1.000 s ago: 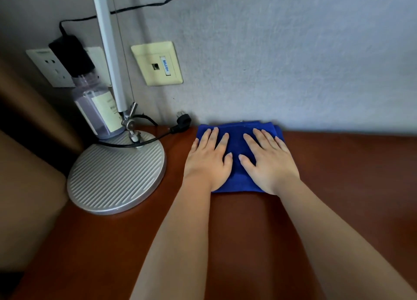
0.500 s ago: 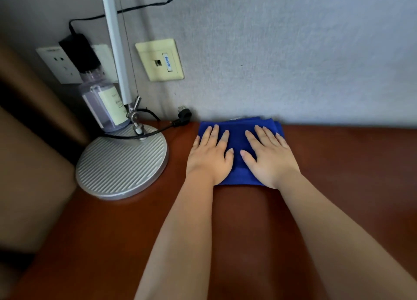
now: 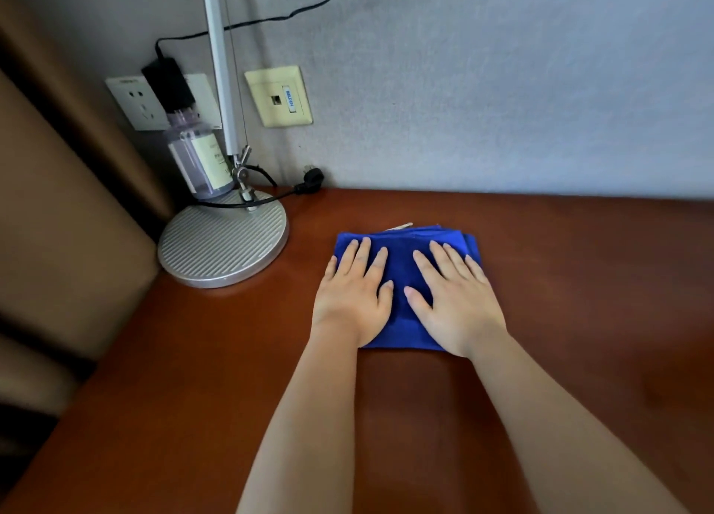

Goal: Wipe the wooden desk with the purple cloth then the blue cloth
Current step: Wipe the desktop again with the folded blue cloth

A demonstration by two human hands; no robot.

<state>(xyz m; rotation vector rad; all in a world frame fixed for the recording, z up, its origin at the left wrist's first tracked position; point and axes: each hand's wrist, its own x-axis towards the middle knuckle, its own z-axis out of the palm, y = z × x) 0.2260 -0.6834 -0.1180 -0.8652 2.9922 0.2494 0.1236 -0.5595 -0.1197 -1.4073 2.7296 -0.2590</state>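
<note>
Blue cloth (image 3: 402, 250) pulled nearer, off the far wall. Left hand (image 3: 353, 297) and right hand (image 3: 456, 301) press it flat-fingered on desk (image 3: 579, 281), right of the lamp base (image 3: 222, 241).

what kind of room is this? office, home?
Likely a hotel room or dorm desk nook: wooden desk against a wall, desk lamp, network jack beside a power outlet.

We seem to be in an office or study: a wooden desk (image 3: 579, 281), a desk lamp (image 3: 224, 239) left of our hands, wall sockets (image 3: 278, 96) beyond it.
</note>
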